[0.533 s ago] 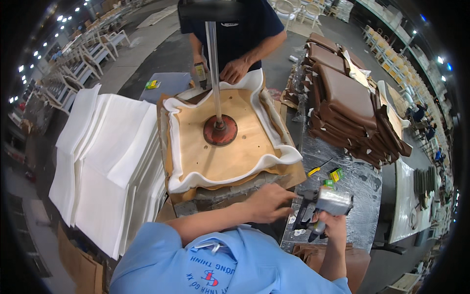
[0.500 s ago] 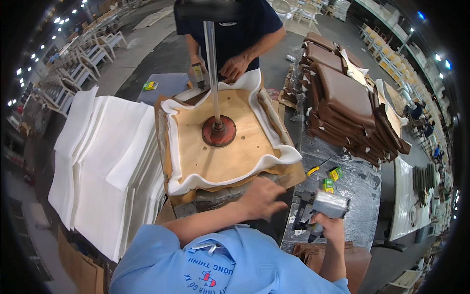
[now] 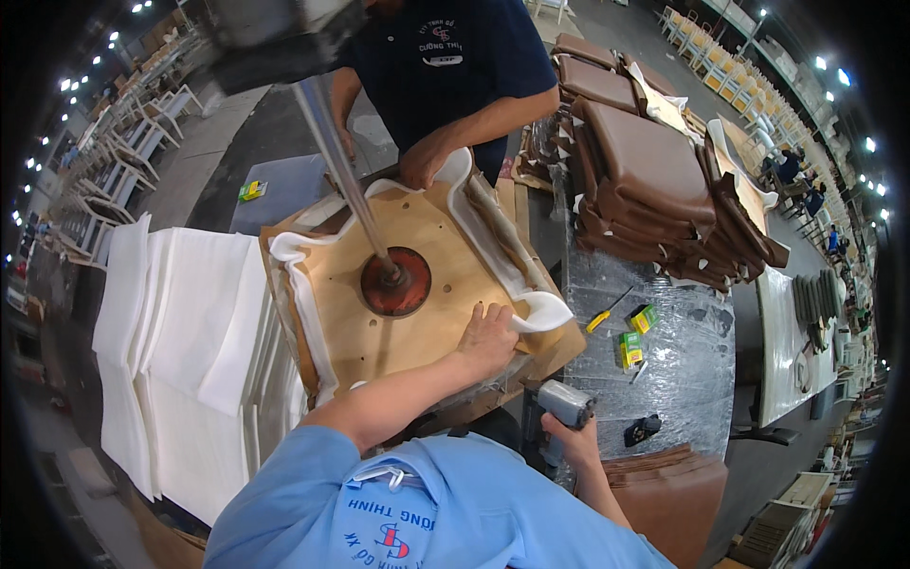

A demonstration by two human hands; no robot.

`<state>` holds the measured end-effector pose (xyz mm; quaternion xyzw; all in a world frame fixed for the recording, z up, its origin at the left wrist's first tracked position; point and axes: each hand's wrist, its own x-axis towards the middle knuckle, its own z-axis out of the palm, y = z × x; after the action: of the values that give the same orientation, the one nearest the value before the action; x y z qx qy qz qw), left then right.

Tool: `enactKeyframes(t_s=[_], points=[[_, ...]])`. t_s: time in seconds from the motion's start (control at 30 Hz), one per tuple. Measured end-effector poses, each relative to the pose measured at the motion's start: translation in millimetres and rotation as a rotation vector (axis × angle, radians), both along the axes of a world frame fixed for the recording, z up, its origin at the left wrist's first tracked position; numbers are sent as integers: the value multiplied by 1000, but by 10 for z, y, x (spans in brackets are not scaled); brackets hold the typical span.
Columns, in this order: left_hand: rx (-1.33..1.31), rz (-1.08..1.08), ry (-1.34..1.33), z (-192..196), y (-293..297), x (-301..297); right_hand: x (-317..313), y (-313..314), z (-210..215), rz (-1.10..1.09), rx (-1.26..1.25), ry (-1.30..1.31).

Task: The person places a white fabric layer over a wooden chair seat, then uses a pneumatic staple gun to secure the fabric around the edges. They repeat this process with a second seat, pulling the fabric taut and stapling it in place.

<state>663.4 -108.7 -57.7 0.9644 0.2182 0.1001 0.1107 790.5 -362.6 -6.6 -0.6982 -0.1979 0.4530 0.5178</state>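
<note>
A square wooden seat panel [image 3: 427, 242] lies underside up, with white foam padding [image 3: 301, 284] and a tan-backed seat cover [image 3: 559, 346] round its edges. My left hand [image 3: 488, 339] reaches over the near edge by the near right corner, fingers curled and pressed onto the cover's edge against the wood; the thumb side is partly hidden. In my right hand [image 3: 573, 442] is a grey staple gun [image 3: 566, 406], held just off the near right corner. A red round press foot [image 3: 396, 283] on a metal rod bears on the panel's middle.
A co-worker's hand [image 3: 424, 161] grips the panel's far edge. White foam sheets [image 3: 180, 322] are stacked at left, brown padded seats [image 3: 645, 171] at right. A yellow-handled screwdriver [image 3: 599, 321], small yellow-green boxes [image 3: 630, 349] and a black object [image 3: 643, 431] lie on the plastic-covered table [image 3: 692, 351].
My left hand has moved up from before the near edge onto the panel. My right hand has brought the staple gun leftward, closer to the corner. Padding along the near edge is now mostly hidden.
</note>
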Motion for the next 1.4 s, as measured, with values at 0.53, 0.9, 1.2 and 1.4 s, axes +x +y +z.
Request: enactKeyframes(t_s=[0.53,0.9,1.2,1.4], points=[[-250,186,70,202,-191,-585,184,907,-16,278,-171,-16],[-252,194,-38,-1,-91,-624,14,978,-38,377,-171,-91],[-299,244,-292,-177,6,-596,-12,1010,34,410,-172,-155],[-298,256,-379,-259,113,-631,-29,1271,234,432,-205,-85]])
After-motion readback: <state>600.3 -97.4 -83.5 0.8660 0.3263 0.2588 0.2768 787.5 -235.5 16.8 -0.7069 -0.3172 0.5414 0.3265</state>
